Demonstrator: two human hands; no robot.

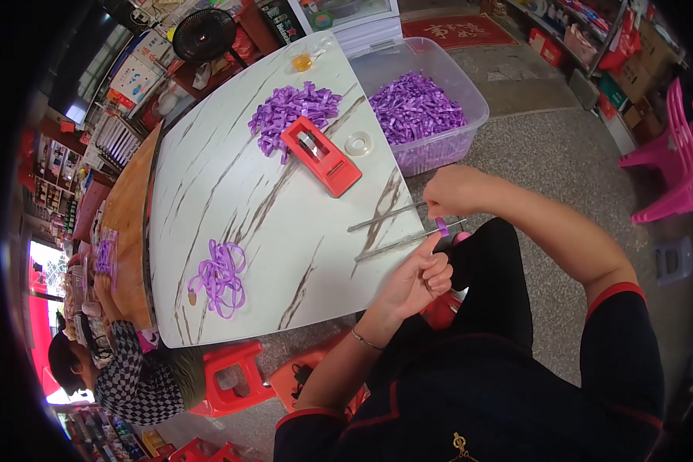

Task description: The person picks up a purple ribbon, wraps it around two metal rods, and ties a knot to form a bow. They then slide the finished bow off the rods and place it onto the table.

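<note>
1. The right hand [456, 191] is curled in above the rods; I can't tell whether it pinches anything, its fingertips being mostly hidden.
2. The left hand [417, 286] has its index finger stretched out and the others folded; the finger reaches a small purple ribbon loop [443, 226] on the nearer of two thin metal rods [396, 245], just beyond the table edge (whether it presses or merely brushes, I can't make out).
3. The rods lie partly over the pale, dark-veined table [208, 185]; the right hand hides the farther one's end.
4. Farther across sit a red tape dispenser [339, 175], a clear tape roll [358, 143], a heap of purple ribbon pieces [296, 112] and, to the left, loose ribbon [222, 277].
5. A translucent tub [479, 115] of similar pieces stands beside the table.
6. Around the room: a black fan [204, 35], pink chairs [674, 162], and a co-worker [140, 381] in checks at far left, handwork too small to read.
</note>
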